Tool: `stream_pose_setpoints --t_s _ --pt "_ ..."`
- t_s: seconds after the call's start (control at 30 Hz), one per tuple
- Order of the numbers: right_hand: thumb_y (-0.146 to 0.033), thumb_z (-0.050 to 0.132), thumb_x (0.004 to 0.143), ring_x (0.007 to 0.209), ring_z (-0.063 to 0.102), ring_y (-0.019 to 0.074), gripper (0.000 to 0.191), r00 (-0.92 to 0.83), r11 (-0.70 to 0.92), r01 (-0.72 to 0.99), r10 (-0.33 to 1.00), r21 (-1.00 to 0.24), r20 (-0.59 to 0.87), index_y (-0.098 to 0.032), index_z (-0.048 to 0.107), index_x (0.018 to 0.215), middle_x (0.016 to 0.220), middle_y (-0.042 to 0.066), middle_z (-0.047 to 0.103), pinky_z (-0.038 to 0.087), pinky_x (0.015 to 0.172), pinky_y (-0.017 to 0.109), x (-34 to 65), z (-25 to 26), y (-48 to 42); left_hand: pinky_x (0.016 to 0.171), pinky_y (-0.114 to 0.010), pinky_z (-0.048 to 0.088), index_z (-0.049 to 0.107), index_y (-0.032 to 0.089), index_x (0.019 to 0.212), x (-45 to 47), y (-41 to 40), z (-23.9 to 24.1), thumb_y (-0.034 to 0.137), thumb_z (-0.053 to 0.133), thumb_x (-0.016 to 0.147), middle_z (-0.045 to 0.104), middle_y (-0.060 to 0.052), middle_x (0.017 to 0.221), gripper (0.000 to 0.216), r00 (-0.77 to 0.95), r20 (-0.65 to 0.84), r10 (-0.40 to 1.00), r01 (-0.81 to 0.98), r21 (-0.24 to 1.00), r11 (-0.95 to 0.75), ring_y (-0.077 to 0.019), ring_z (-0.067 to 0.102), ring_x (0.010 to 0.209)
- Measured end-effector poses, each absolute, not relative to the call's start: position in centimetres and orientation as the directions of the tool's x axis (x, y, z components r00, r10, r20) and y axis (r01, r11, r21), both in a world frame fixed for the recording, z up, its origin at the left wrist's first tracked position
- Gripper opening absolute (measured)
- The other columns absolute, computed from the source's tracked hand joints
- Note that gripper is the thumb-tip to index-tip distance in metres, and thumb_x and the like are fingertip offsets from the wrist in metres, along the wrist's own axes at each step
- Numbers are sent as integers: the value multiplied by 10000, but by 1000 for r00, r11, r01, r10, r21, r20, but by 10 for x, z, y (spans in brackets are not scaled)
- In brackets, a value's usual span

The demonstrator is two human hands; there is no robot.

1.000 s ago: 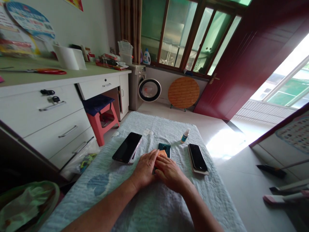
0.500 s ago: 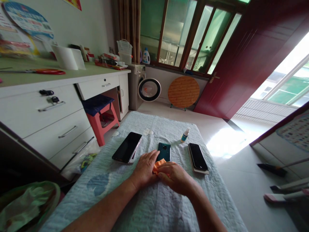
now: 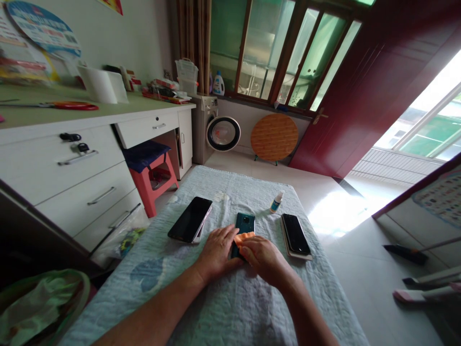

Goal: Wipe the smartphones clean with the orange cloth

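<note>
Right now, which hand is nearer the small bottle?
Right. The right hand, on the orange cloth, is below the small bottle in the picture; the left hand is farther left, at the green phone.

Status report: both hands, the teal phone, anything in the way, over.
Right hand holding orange cloth on teal smartphone. Left hand at smartphone's left edge. Smartphone lies back up, camera end uncovered. Spray bottle stands beyond, rightward, apparently out of the way.

Teal phone (image 3: 248, 226), camera side up on pale quilted cover (image 3: 234, 185), crumpled orange cloth (image 3: 243, 237) across its middle
</note>
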State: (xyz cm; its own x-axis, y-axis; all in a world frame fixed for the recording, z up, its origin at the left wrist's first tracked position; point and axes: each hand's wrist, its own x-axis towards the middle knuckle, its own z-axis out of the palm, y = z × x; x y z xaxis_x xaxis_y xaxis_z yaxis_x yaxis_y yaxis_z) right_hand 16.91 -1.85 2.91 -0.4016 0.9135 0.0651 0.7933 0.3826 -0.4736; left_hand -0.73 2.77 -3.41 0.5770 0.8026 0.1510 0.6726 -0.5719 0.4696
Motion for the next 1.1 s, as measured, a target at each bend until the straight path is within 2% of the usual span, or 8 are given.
stream_pose_setpoints --t_s 0.2,0.3,0.43,0.57,0.73,0.93,1.1 --pt "-265 325 1019 877 609 163 407 -354 361 846 931 -394 93 -196 646 779 880 40 685 431 881 287 170 27 -16 1086 -510 346 485 176 1356 -8 26 -29 644 707 694 465 -169 1453 840 579 151 802 667 478 -571 -365 478 1279" --pt "-237 337 1010 873 602 159 392 -347 356 852 933 -383 96 -196 636 758 885 41 678 423 896 289 168 26 -17 1087 -505 347 482 180 1357 -7 26 -27 622 716 700 466 -167 1453 826 581 139 802 671 475 -569 -359 473 1286" --pt "-183 426 967 952 592 163 266 -345 368 827 929 -424 135 -191 642 811 940 43 675 405 948 291 164 22 -18 1085 -510 351 488 165 1350 -7 27 -28 635 705 709 475 -178 1444 824 581 141 802 671 474 -570 -363 474 1289" --pt "-156 469 938 897 583 157 211 -425 445 758 892 -477 156 -190 599 776 869 26 656 426 900 285 160 18 -18 1080 -506 360 506 163 1334 -6 28 -32 625 640 777 489 -178 1431 736 578 178 796 666 460 -587 -354 487 1280" --pt "-125 528 879 906 576 165 131 -459 483 705 869 -519 184 -199 570 779 880 18 650 422 911 296 160 18 -19 1082 -500 361 511 147 1333 -7 27 -33 611 661 770 486 -189 1431 745 580 180 795 672 447 -591 -353 488 1279" --pt "-75 566 792 962 569 171 130 -474 487 680 862 -549 178 -204 561 773 942 17 644 393 984 314 165 18 -18 1088 -496 356 521 166 1328 -8 27 -27 629 702 728 487 -178 1433 779 591 156 792 668 455 -588 -353 484 1284" --pt "-63 568 778 974 560 167 141 -470 477 668 865 -570 174 -202 575 794 974 16 645 414 933 293 166 17 -17 1091 -500 352 522 164 1326 -7 27 -27 592 690 753 491 -174 1432 734 592 152 791 661 470 -585 -348 482 1287"
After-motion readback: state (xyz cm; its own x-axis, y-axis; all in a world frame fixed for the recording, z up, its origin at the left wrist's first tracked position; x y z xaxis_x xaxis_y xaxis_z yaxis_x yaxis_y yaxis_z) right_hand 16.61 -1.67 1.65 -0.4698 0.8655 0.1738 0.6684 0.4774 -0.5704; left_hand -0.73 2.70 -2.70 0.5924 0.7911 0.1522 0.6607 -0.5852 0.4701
